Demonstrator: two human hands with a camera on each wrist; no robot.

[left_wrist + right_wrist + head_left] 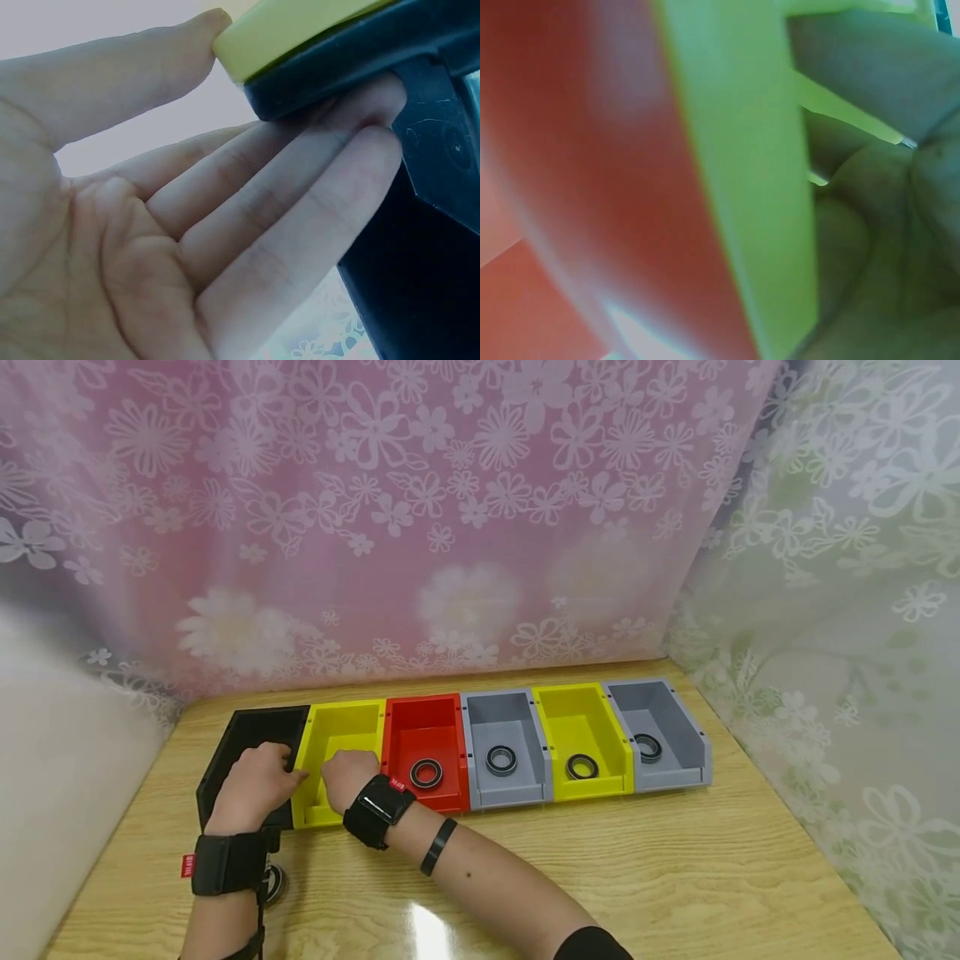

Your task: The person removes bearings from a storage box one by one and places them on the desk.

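Note:
Across the adjoining walls of the black bin (243,735) and the left yellow bin (356,718) lies my left hand (255,781). In the left wrist view, its thumb touches the yellow edge (300,30) and its long fingers (255,210) press against the black wall (442,127), pinching the two walls. My right hand (351,777) reaches into the left yellow bin with bent fingers; in the right wrist view, the yellow wall (742,150) partly covers that hand (877,225), and whether it holds anything is hidden.
Black-ringed bearings lie in the red bin (426,731), left grey bin (506,718), right yellow bin (577,718) and right grey bin (660,714). Another bearing (276,883) is on the wooden table (480,877) beside my left wrist. A flowered curtain (450,527) hangs behind.

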